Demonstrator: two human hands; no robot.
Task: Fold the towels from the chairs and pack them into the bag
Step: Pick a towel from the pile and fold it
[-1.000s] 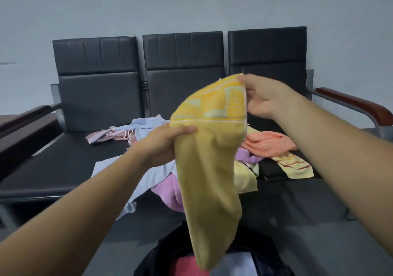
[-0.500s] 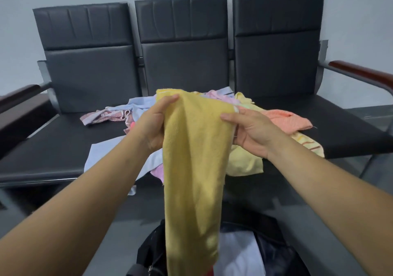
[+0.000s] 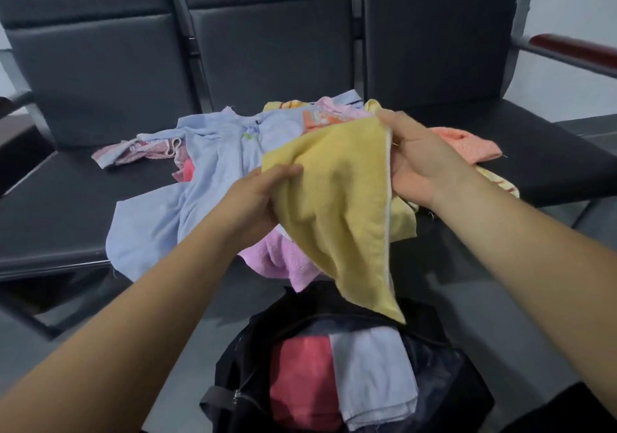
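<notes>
Head view, hands: the left hand (image 3: 253, 199) grips the lower left edge of a yellow towel (image 3: 340, 205), thumb on top and fingers curled beneath. The right hand (image 3: 420, 162) pinches the towel's upper right corner, beside its white hem.
Yellow towel: held in the air between both hands, above the front edge of the bench (image 3: 60, 205) at its middle seat. It hangs down to a point over the open bag (image 3: 240, 369).
Towel tip: it looks just clear of what lies in the bag, though from this angle I cannot tell for sure.
Bag: black, on the grey floor (image 3: 187, 319) just in front of the bench's front edge, with its mouth facing up. Inside, a red towel (image 3: 300, 379) lies on the left, touching a pale blue folded towel (image 3: 370, 376) on the right.
Heap on the bench: loose towels lie on the middle seat, behind and below the hands.
- A light blue towel (image 3: 200, 182) spreads left and drapes over the front edge.
- A pink towel (image 3: 283, 262) hangs over that edge under the yellow one.
- An orange towel (image 3: 467, 147) lies behind the right hand.
- A pink patterned towel (image 3: 133, 152) trails toward the left seat.
In the way: the hanging pink towel sits just behind the bag's mouth, and the two forearms flank the bag.
Edges: dark padded backrests (image 3: 107, 65) close off the rear of the bench. A reddish armrest (image 3: 574, 50) marks the right end.
Open room: dark seat surface shows across the left seat and the far right seat, and floor shows on both sides of the bag.
</notes>
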